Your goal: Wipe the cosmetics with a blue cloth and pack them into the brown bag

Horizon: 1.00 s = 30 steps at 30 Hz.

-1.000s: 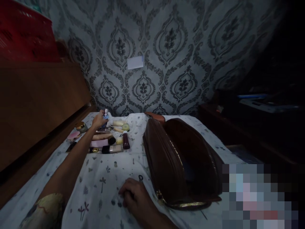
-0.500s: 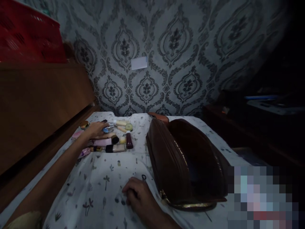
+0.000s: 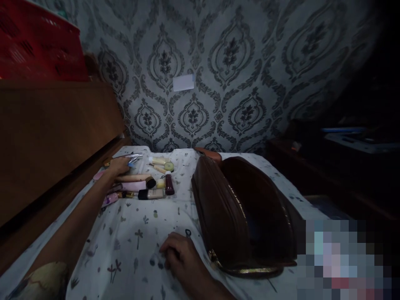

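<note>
My left hand reaches to the far left, its fingers closed around a slim silvery thing with a blue part, too dim to name exactly. Around it lie cosmetics: a makeup brush with a dark head, a pink tube, a foundation bottle with a black cap, a dark red tube, a cream tube and a round green-topped pot. My right hand rests on the sheet, fingers curled, nothing visible in them. Right of it stands a brown bag, unzipped and gaping.
A patterned white sheet covers the surface. Wooden furniture with a red basket on top borders the left. An orange-brown item lies behind the bag. Patterned wallpaper is ahead; dark furniture stands right.
My left hand has shifted a little left and back, taking the silvery thing along, away from the cream tube. My right hand and the bag have stayed in place.
</note>
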### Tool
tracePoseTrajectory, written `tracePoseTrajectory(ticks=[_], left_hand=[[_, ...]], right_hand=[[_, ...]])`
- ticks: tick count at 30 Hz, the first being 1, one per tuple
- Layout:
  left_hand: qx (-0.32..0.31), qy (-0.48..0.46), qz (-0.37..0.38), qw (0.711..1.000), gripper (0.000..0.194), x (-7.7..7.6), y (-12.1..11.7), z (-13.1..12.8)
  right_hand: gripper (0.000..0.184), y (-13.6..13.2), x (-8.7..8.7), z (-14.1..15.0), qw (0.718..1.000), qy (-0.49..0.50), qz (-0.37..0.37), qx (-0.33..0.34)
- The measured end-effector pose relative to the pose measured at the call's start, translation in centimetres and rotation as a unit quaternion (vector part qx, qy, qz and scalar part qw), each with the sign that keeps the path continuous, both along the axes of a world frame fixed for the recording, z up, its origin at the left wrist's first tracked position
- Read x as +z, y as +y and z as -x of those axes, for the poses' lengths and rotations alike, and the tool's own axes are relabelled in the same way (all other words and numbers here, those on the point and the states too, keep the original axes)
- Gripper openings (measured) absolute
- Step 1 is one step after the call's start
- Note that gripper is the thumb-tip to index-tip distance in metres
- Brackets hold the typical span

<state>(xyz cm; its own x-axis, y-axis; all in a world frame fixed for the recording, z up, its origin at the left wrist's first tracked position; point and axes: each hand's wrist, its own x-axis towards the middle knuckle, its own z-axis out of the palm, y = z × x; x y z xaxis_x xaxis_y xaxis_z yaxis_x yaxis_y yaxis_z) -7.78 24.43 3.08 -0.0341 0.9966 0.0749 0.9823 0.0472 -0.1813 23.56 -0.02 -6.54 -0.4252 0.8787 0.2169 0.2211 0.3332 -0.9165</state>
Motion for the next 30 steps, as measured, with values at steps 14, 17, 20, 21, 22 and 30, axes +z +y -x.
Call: tracePoseTrajectory(ticks=[14, 17, 20, 21, 22, 30], left_hand=[[-0.037, -0.038, -0.044, 0.998, 0.041, 0.1, -2.8, -2.2], [0.039, -0.027, -0.093, 0.995, 0.047, 0.6, -4.0, 0.6], [0.109, -0.029, -0.097, 0.989, 0.055, 1.1, -4.3, 4.0], [0.124, -0.035, -0.086, 0.988, 0.055, 1.1, -4.2, 5.0], [0.134, -0.04, -0.074, 0.987, 0.053, 1.0, -4.0, 5.9], [0.163, -0.031, -0.073, 0.983, 0.054, -0.3, -2.6, 7.6]], right_hand=[[0.027, -0.1, 1.2, -0.1, 0.999, 0.006, 0.028, 0.019], [0.026, 0.0, 1.1, -0.1, 0.999, 0.003, 0.031, 0.021], [0.027, 0.1, 0.9, 0.0, 1.0, -0.009, 0.018, 0.02], [0.027, 0.1, 0.9, 0.0, 1.0, -0.011, 0.011, 0.02], [0.027, 0.1, 0.8, 0.0, 1.0, -0.012, 0.005, 0.021], [0.026, 0.3, 0.7, 0.1, 0.999, -0.002, 0.019, 0.028]])
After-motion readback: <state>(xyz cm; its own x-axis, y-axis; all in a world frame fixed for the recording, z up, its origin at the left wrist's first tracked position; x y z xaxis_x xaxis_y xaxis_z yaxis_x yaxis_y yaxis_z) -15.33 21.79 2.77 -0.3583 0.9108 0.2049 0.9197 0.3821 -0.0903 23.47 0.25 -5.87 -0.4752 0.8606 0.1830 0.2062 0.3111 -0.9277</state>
